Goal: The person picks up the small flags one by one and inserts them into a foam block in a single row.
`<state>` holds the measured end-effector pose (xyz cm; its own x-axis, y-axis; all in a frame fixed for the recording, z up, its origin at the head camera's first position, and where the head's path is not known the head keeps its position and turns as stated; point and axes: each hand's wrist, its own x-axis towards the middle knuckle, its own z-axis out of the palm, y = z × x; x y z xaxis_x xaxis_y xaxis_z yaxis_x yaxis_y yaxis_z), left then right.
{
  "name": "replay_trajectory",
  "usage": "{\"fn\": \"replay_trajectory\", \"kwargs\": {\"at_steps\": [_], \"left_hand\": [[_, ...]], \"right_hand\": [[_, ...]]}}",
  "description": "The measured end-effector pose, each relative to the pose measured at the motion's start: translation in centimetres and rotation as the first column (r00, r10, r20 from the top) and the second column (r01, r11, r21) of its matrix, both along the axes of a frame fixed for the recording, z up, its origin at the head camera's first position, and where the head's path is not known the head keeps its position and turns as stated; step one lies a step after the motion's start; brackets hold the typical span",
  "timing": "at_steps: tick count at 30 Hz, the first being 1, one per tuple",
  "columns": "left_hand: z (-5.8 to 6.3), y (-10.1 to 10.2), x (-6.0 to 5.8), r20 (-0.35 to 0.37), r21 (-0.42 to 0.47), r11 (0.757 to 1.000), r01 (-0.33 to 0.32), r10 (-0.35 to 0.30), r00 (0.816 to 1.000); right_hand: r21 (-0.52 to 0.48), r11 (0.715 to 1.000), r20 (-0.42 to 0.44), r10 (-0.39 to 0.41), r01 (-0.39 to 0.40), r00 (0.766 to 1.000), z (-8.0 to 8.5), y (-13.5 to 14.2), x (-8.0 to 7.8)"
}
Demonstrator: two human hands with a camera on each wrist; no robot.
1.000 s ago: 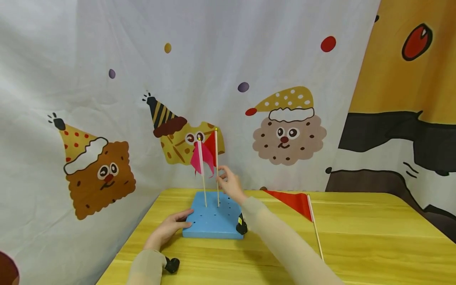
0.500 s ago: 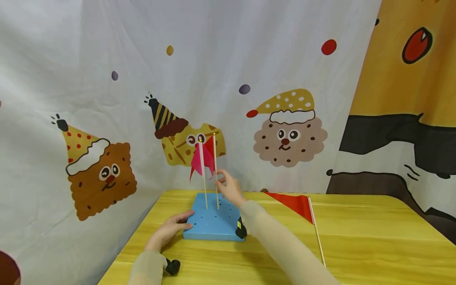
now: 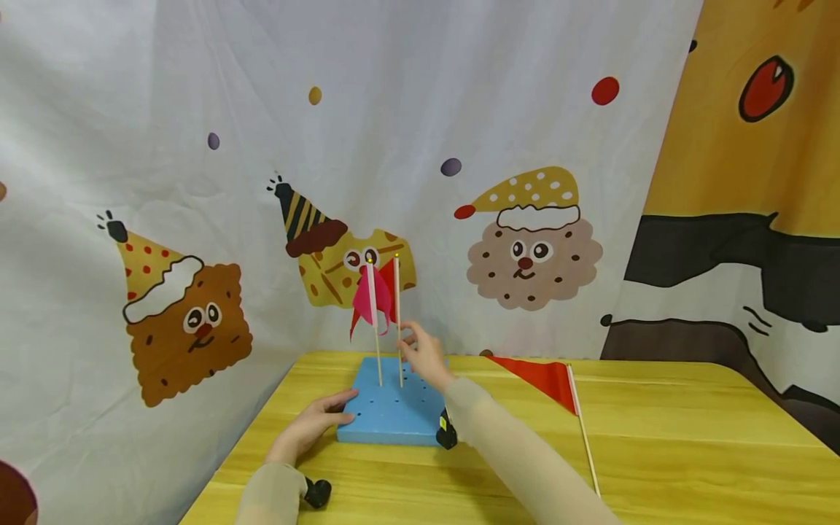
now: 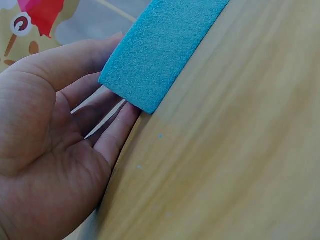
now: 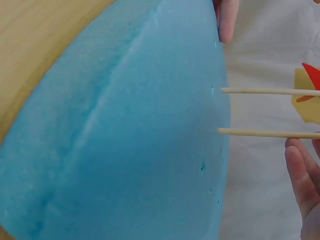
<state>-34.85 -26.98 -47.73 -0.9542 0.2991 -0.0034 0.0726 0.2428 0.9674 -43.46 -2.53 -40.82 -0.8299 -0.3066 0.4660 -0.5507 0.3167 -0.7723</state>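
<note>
- My right hand (image 3: 425,355) pinches the wooden stick (image 3: 401,373) of an upright red flag (image 3: 390,275) between thumb and fingers, below its cloth.
- Held stick: lower end meets the top of the blue foam board (image 3: 394,421); whether it is seated in a hole, I cannot tell.
- My left hand (image 3: 315,421) touches the board's left edge, digits extended and parted, not wrapped round it.
- Pink flag (image 3: 364,299): upright on the board, left of my pinch, cloth overlapping the red.
- Board: grainy slab, straight-sided, small holes on top.
- Sticks: slender, round, pale, smooth.
- Second red flag (image 3: 545,379): triangular cloth, lying right of my right arm on the wood-grained table (image 3: 689,423).
</note>
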Motion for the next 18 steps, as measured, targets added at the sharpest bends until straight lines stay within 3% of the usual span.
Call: {"fn": "replay_trajectory", "kwargs": {"at_steps": [13, 18], "left_hand": [[-0.3, -0.1, -0.2, -0.001, 0.006, 1.000, 0.010, -0.010, 1.000], [-0.3, -0.3, -0.3, -0.001, 0.006, 1.000, 0.021, -0.020, 1.000]], "right_hand": [[0.002, 1.000, 0.054, -0.003, 0.002, 0.999, -0.5, 0.4, -0.5], [-0.033, 0.999, 0.056, 0.025, -0.023, 0.998, -0.4, 2.1, -0.4]]}}
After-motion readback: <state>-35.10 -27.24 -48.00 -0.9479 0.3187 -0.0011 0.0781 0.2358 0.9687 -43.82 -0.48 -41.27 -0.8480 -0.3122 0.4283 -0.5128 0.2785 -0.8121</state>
